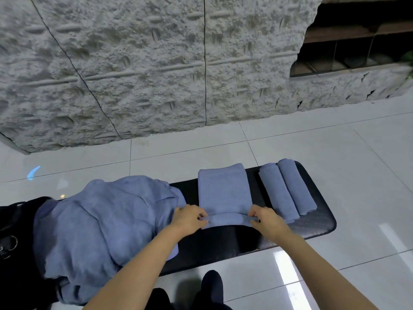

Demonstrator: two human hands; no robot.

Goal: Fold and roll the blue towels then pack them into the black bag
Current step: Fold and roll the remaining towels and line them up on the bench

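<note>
A folded blue towel (224,189) lies flat on the middle of a black padded bench (223,247), its long side running away from me across the seat. The end nearest me is turned up into a small, tight roll. My left hand (190,219) pinches the left end of that roll, fingers curled over it and thumb tucked under. My right hand (267,220) pinches the right end the same way, fingers bent round the cloth. Both forearms reach in over the bench's near edge. Toward the right end of the bench, two finished rolled towels (276,191) (295,184) lie side by side, touching each other and slanting a little. On the left part of the bench, a large loose heap of blue towels (100,220) sits rumpled, its edge just beside my left hand. Past the heap, at the bench's far left end, part of the black bag (15,218) shows, with a metal ring on it; I cannot tell whether it rests on the seat. The bench stands on a glossy white tiled floor (335,148). Beyond its far side rises a rough grey stone wall (134,63). Below its near edge, the toe of my dark shoe (212,285) shows.
</note>
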